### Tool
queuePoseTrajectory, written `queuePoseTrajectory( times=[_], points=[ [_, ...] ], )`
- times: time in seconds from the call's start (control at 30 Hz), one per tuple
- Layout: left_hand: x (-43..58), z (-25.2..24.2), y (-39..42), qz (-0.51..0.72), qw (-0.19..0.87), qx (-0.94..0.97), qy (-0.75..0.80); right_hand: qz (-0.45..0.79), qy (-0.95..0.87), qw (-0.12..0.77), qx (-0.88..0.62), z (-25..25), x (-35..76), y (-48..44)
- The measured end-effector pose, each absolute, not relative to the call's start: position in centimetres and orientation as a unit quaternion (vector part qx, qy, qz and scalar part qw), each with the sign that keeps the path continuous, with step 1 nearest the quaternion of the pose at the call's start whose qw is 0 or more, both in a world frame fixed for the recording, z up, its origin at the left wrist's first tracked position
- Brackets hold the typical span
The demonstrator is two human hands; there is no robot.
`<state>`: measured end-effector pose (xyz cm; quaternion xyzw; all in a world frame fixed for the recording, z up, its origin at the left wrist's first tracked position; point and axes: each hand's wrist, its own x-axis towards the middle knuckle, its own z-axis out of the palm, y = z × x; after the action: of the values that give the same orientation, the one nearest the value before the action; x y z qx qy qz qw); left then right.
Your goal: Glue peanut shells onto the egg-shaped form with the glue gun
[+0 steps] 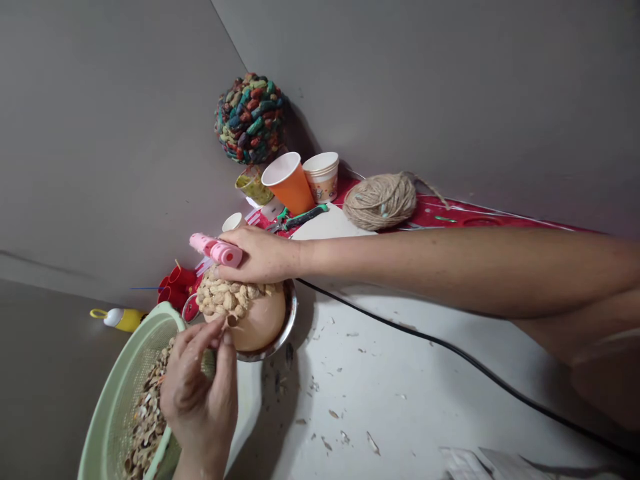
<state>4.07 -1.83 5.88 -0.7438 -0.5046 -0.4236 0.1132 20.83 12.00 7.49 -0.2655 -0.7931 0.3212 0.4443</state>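
My right hand (260, 255) grips a pink glue gun (216, 250) and holds it over an orange ball (260, 320) partly covered with glued peanut shells (223, 299). The ball rests in a metal bowl (290, 313). My left hand (200, 393) is closed in a pinch on a small peanut shell piece (231, 321), pressed against the ball's side just below the shell patch. A black cord (450, 353) runs from the gun's side across the white table toward the right.
A green basket (115, 407) of peanut shells sits at the lower left. Behind are an orange cup (290, 181), stacked paper cups (323, 175), a twine ball (381, 200), a finished multicoloured shell ball (251, 119), green-handled pliers (303, 217), red cups (175, 283) and a yellow bottle (120, 319). Shell bits litter the table.
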Motion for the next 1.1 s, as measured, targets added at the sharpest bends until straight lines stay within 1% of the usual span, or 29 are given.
queuePoseTrajectory(
  times=[0.13,0.27,0.33,0.47,0.53,0.63,0.97,1.1],
  points=[
    [3.7,5.2,-1.9,-0.536,0.05,-0.641,-0.546,0.332,-0.79,0.442,-0.265,7.6,20.9,11.9],
    [4.1,4.9,-1.4,-0.551,-0.011,-0.638,-0.537,0.33,-0.788,0.443,-0.271,7.6,20.9,11.8],
    [4.4,4.8,-1.2,-0.539,0.015,-0.664,-0.517,0.331,-0.788,0.443,-0.271,7.6,20.9,11.7],
    [4.6,4.5,-1.3,-0.485,0.145,-0.71,-0.489,0.333,-0.787,0.443,-0.27,7.6,20.8,11.7],
    [4.6,4.4,-1.3,-0.456,0.174,-0.722,-0.491,0.332,-0.787,0.444,-0.272,7.5,20.8,11.7],
    [4.5,4.4,-1.1,-0.442,0.172,-0.729,-0.494,0.333,-0.787,0.444,-0.271,7.5,20.9,11.7],
    [5.0,4.9,-1.1,-0.452,0.1,-0.693,-0.553,0.325,-0.791,0.443,-0.268,7.5,20.8,11.7],
    [4.8,4.8,-1.0,-0.445,0.112,-0.702,-0.545,0.316,-0.795,0.442,-0.269,7.3,20.8,11.8]
  ],
)
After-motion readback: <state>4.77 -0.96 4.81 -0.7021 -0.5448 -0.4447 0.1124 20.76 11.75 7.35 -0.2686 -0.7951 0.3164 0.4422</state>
